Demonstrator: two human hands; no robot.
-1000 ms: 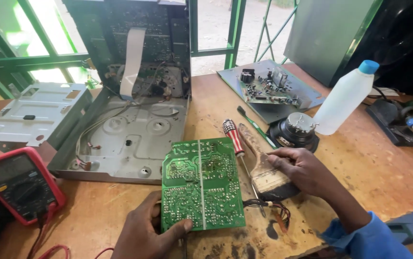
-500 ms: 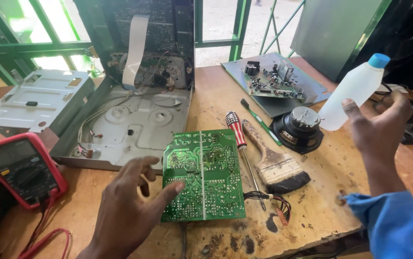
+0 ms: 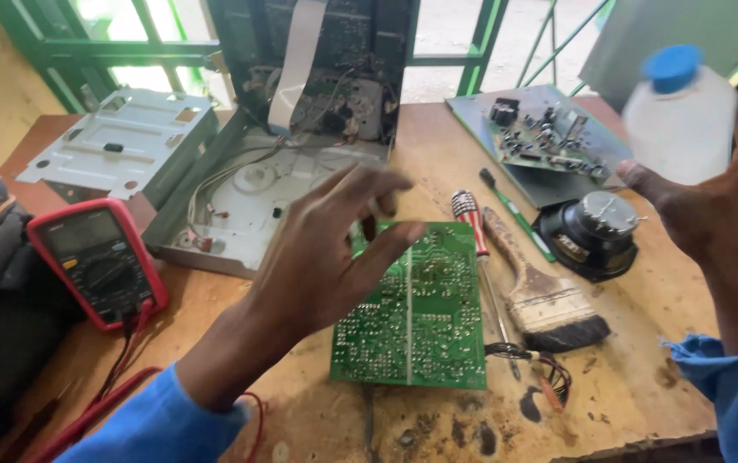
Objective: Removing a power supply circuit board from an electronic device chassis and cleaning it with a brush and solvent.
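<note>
Crowded middle, open front edge

Bare tabletop (image 3: 643, 377) lies open right of the circuit board (image 3: 412, 317); screwdriver (image 3: 480, 257), paintbrush (image 3: 540, 287) and speaker (image 3: 592, 236) block its right side, meter (image 3: 99, 257) the left.

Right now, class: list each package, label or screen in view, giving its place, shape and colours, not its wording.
Bottle: upper right, held in the right hand; translucent white, blue cap; no label visible.
Multimeter: left on the table; red casing, grey rectangular screen, dark dial.

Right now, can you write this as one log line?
left hand: open, above green circuit board | right hand: holding white bottle | paintbrush: on table
</note>
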